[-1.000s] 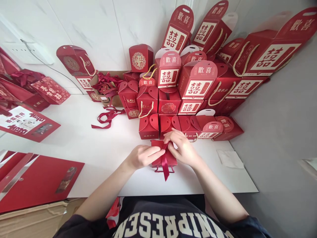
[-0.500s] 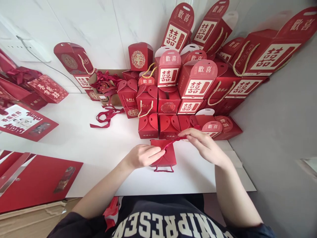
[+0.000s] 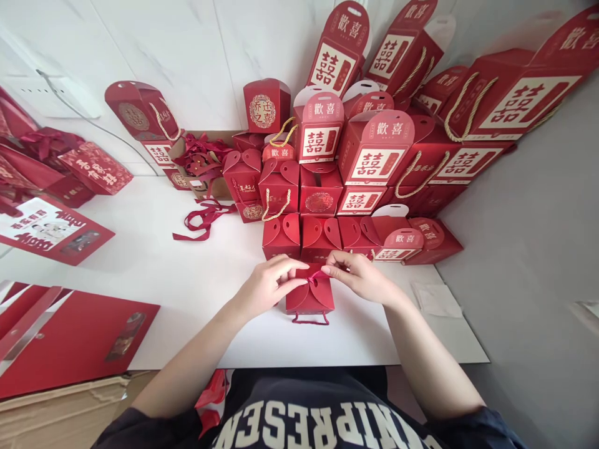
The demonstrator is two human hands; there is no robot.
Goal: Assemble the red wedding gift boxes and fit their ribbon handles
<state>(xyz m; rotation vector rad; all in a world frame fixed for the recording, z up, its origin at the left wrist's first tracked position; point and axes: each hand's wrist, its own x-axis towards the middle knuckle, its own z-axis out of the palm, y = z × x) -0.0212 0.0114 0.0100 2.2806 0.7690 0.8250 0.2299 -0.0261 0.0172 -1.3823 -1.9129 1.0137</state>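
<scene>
A small red gift box (image 3: 309,302) with a folded flap top stands in front of me, its dark red cord handle hanging on the near side. A red ribbon (image 3: 315,275) runs through the holes in the top. My right hand (image 3: 353,274) pinches the ribbon between thumb and forefinger, just right of the holes. At the left of the box top, my left hand (image 3: 276,280) has its thumb and forefinger apart, the thumb tip close to the ribbon. Whether that thumb touches the ribbon is hard to see.
Stacked red gift boxes (image 3: 321,193) rise right behind the work box, up to the wall. Loose ribbon (image 3: 201,219) lies on the white table (image 3: 210,280), near a carton of ribbons (image 3: 203,156). Red folders (image 3: 79,337) are at left; a grey wall (image 3: 528,249) stands at right.
My right hand has come left and down with the ribbon, close to the box top. My left hand's thumb and forefinger have parted from their earlier pinch.
</scene>
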